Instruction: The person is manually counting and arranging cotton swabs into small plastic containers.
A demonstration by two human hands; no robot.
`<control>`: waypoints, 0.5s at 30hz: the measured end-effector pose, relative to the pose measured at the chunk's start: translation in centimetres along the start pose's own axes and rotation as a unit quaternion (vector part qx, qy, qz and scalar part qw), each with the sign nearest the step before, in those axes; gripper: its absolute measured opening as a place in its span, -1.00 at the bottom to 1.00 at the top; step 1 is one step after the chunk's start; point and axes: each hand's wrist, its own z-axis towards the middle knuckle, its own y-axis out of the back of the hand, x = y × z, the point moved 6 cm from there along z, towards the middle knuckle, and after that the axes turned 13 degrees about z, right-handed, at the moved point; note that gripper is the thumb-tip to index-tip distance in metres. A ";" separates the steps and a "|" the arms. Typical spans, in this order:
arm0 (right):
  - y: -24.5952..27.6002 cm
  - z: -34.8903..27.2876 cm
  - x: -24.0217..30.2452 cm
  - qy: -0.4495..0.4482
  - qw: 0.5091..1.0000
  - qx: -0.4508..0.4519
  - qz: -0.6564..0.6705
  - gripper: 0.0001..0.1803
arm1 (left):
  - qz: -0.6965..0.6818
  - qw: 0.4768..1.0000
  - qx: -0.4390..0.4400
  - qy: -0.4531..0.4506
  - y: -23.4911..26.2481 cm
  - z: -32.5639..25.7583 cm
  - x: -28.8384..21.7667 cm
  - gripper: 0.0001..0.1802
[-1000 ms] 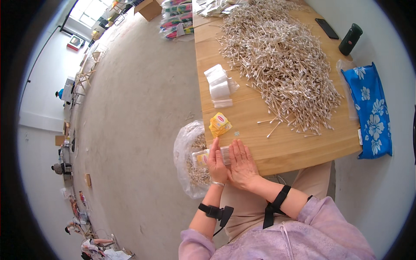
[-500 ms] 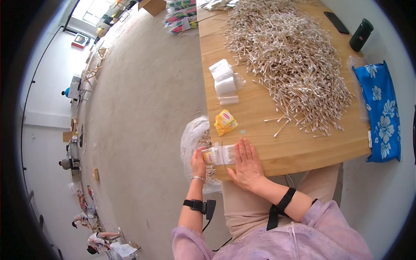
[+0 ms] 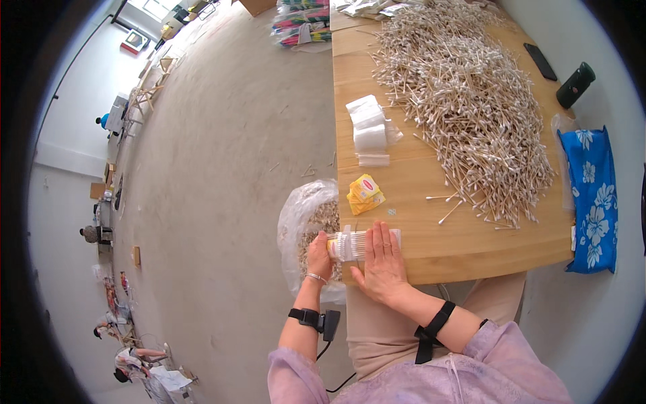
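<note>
A clear plastic pack of cotton swabs [image 3: 351, 246] with a yellow-and-white label lies across the near left corner of the table. My left hand [image 3: 319, 257] grips its left end, just past the table edge. Flat over the right part of the pack, my right hand [image 3: 386, 264] rests with its fingers stretched out. A strip of the clear wrapping shows beyond those fingers. Just above the pack on the table is a small stack of yellow cards [image 3: 365, 195]. Farther up lie clear plastic bags [image 3: 369, 131]. A big heap of loose cotton swabs [image 3: 464, 101] covers much of the wooden table [image 3: 464, 249].
Below the table's left edge stands a clear bag of swabs [image 3: 294, 222]. Along the right side are a blue flowered pouch [image 3: 595, 202], a dark green bottle [image 3: 575, 85] and a black phone [image 3: 540, 62]. Other people sit far left.
The whole view has shifted, so the table appears farther right and lower. My hands are slightly closer together on the pack, and its wrapping now shows right of my right fingers.
</note>
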 end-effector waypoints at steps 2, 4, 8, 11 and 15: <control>-0.2 0.1 0.3 -0.004 1.000 0.011 0.001 0.07 | 0.027 0.999 0.044 -0.012 0.3 0.1 -0.1 -0.58; -0.5 0.3 0.6 -0.007 1.000 0.012 -0.006 0.07 | 0.033 0.998 0.041 -0.023 0.3 -0.1 -0.1 -0.59; -1.1 0.2 0.9 0.002 1.000 0.017 -0.010 0.08 | 0.105 0.990 0.002 -0.095 0.6 -0.4 -1.2 -0.59; -1.3 0.3 1.2 -0.005 1.000 0.017 -0.008 0.08 | 0.189 0.969 -0.030 -0.156 0.3 -0.9 -2.5 -0.57; -2.0 0.6 2.0 0.000 1.000 0.015 -0.016 0.09 | 0.206 0.966 -0.040 -0.153 0.5 -1.0 -2.6 -0.56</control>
